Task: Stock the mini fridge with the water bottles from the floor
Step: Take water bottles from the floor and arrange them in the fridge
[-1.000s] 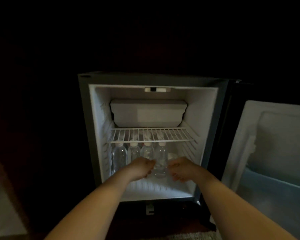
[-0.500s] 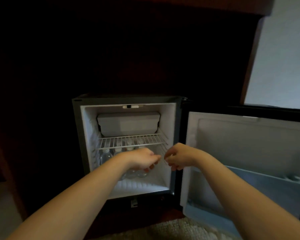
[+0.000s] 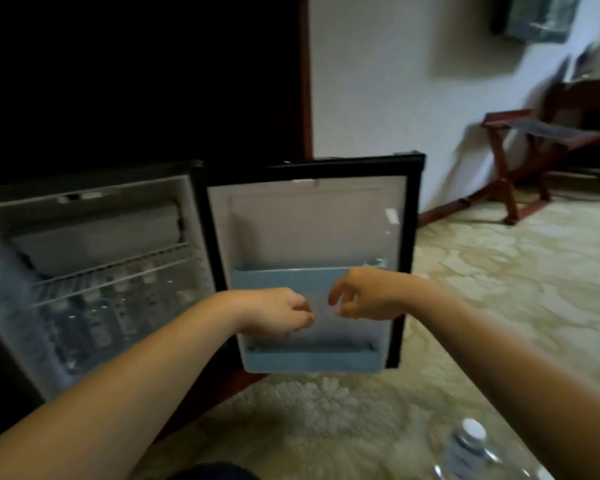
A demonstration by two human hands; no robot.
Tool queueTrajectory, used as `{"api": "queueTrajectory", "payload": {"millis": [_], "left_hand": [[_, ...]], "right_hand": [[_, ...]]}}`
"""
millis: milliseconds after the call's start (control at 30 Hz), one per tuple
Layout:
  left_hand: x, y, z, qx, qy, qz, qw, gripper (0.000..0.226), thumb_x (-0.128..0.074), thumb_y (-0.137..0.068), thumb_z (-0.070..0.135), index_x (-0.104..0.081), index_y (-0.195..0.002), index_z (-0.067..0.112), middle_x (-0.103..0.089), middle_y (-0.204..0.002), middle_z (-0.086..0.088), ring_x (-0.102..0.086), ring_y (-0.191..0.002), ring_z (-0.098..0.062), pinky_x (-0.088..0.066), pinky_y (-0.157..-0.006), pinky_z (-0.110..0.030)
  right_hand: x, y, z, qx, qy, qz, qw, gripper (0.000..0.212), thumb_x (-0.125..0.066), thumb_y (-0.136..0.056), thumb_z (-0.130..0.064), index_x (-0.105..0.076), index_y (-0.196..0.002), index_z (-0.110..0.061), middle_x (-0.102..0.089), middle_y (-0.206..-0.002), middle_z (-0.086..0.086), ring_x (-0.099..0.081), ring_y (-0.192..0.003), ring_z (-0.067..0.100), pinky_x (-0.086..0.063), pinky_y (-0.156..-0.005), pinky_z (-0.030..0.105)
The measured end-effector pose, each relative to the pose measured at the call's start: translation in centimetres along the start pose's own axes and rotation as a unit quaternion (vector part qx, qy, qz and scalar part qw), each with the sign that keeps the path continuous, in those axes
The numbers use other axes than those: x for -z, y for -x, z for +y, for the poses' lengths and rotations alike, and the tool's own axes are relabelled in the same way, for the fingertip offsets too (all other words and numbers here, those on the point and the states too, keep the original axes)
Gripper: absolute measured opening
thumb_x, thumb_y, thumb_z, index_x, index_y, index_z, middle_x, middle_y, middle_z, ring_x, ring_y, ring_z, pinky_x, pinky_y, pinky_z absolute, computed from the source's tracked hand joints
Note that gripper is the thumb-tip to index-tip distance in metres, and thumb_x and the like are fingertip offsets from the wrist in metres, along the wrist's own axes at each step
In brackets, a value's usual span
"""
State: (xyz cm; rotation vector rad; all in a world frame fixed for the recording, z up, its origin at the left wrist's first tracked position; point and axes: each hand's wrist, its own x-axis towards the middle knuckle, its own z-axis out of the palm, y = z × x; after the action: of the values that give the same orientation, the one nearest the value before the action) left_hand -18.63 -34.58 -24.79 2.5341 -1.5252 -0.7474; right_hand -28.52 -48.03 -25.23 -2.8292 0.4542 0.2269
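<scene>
The mini fridge (image 3: 0, 289) stands open at the left, with several clear water bottles (image 3: 97, 323) in a row under its wire shelf (image 3: 111, 271). Its door (image 3: 305, 220) hangs wide open in the middle, with blue door shelves (image 3: 284, 278). My left hand (image 3: 274, 311) and my right hand (image 3: 368, 294) hover side by side in front of the door, fingers loosely curled, holding nothing. One clear bottle with a white cap (image 3: 468, 448) stands on the carpet at the bottom right, below my right forearm.
Patterned beige carpet (image 3: 499, 289) covers the floor to the right. A wooden luggage rack (image 3: 527, 161) stands against the white wall at the far right. Dark cabinetry (image 3: 136, 81) surrounds the fridge.
My view has swung right, from the fridge interior to the open door and the carpet. Both hands have pulled out of the fridge and now hover before the door. The floor bottle has come into view.
</scene>
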Motion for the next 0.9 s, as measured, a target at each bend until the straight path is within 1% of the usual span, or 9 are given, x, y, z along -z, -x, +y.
{"api": "queueTrajectory", "payload": {"millis": [100, 233, 333, 400, 467, 567, 700, 800, 900], "left_hand": [[-2.2, -2.2, 3.3, -0.022, -0.032, -0.038, 0.999, 0.04, -0.037, -0.099, 0.033, -0.054, -0.125, 0.008, -0.059, -0.122, -0.012, -0.056, -0.113, -0.025, -0.041, -0.09, -0.027], [-6.3, -5.7, 7.2, -0.057, -0.04, -0.094, 0.993, 0.042, -0.038, -0.098, 0.036, -0.055, -0.122, 0.007, -0.06, -0.122, -0.012, -0.059, -0.105, -0.023, -0.043, -0.088, -0.03], [-9.9, -8.1, 9.6, -0.074, -0.036, -0.111, 0.99, 0.041, -0.041, -0.097, 0.035, -0.055, -0.125, 0.008, -0.058, -0.124, -0.012, -0.056, -0.111, -0.025, -0.041, -0.086, -0.028], [-12.6, -9.5, 10.5, -0.072, -0.043, -0.135, 0.987, 0.042, -0.043, -0.096, 0.037, -0.054, -0.127, 0.01, -0.056, -0.129, -0.01, -0.054, -0.116, -0.026, -0.043, -0.096, -0.033], [-15.5, -11.1, 10.9, -0.061, -0.043, -0.165, 0.984, 0.043, -0.045, -0.095, 0.039, -0.055, -0.126, 0.011, -0.056, -0.13, -0.008, -0.054, -0.116, -0.026, -0.043, -0.099, -0.037], [-19.2, -13.0, 11.5, -0.044, -0.017, -0.184, 0.982, 0.044, -0.047, -0.094, 0.037, -0.055, -0.125, 0.007, -0.057, -0.129, -0.011, -0.056, -0.111, -0.027, -0.044, -0.095, -0.037], [-22.9, -14.1, 11.7, -0.012, 0.071, -0.176, 0.982, 0.041, -0.051, -0.094, 0.031, -0.052, -0.126, 0.006, -0.055, -0.129, -0.013, -0.052, -0.099, -0.023, -0.04, -0.083, -0.031], [-25.2, -14.6, 11.0, 0.024, 0.133, -0.159, 0.978, 0.049, -0.055, -0.092, 0.028, -0.043, -0.135, 0.007, -0.046, -0.14, -0.013, -0.049, -0.122, -0.027, -0.04, -0.094, -0.032], [-26.4, -14.7, 10.0, 0.051, 0.131, -0.158, 0.977, 0.065, -0.055, -0.091, 0.03, -0.026, -0.145, 0.01, -0.026, -0.154, -0.011, -0.032, -0.139, -0.029, -0.032, -0.11, -0.038]], "right_hand": [[-0.7, 2.7, 4.2, -0.038, -0.012, -0.009, 0.999, 0.03, -0.054, -0.093, -0.026, -0.061, -0.121, -0.016, -0.067, -0.116, 0.007, -0.063, -0.1, 0.021, -0.047, -0.088, 0.029], [-2.4, 5.9, 9.6, -0.088, -0.026, -0.037, 0.995, 0.027, -0.052, -0.094, -0.023, -0.064, -0.115, -0.01, -0.07, -0.093, 0.003, -0.065, -0.079, 0.014, -0.048, -0.074, 0.026], [-4.7, 7.3, 13.1, -0.126, -0.054, -0.054, 0.989, 0.027, -0.053, -0.094, -0.024, -0.064, -0.113, -0.008, -0.071, -0.097, 0.008, -0.061, -0.071, 0.012, -0.047, -0.065, 0.019], [-6.7, 7.9, 14.8, -0.147, -0.056, -0.071, 0.985, 0.03, -0.054, -0.094, -0.026, -0.063, -0.117, -0.009, -0.07, -0.105, 0.009, -0.06, -0.077, 0.012, -0.048, -0.068, 0.02], [-9.1, 8.2, 16.3, -0.165, -0.042, -0.086, 0.982, 0.033, -0.055, -0.093, -0.028, -0.06, -0.121, -0.011, -0.065, -0.117, 0.007, -0.059, -0.091, 0.016, -0.047, -0.079, 0.026], [-13.2, 8.4, 18.0, -0.196, -0.028, -0.116, 0.973, 0.041, -0.054, -0.093, -0.029, -0.053, -0.13, -0.012, -0.057, -0.13, 0.008, -0.054, -0.116, 0.024, -0.043, -0.094, 0.033], [-17.7, 7.8, 19.5, -0.227, -0.023, -0.123, 0.966, 0.051, -0.049, -0.095, -0.033, -0.039, -0.14, -0.011, -0.047, -0.141, 0.012, -0.047, -0.127, 0.029, -0.04, -0.102, 0.039], [-20.3, 7.0, 19.8, -0.233, -0.038, -0.104, 0.966, 0.054, -0.048, -0.095, -0.036, -0.033, -0.142, -0.012, -0.047, -0.141, 0.014, -0.049, -0.125, 0.032, -0.043, -0.101, 0.043], [-22.6, 6.5, 19.5, -0.234, -0.01, -0.073, 0.969, 0.053, -0.046, -0.095, -0.038, -0.031, -0.138, -0.011, -0.049, -0.134, 0.014, -0.055, -0.117, 0.034, -0.05, -0.091, 0.044]]}}
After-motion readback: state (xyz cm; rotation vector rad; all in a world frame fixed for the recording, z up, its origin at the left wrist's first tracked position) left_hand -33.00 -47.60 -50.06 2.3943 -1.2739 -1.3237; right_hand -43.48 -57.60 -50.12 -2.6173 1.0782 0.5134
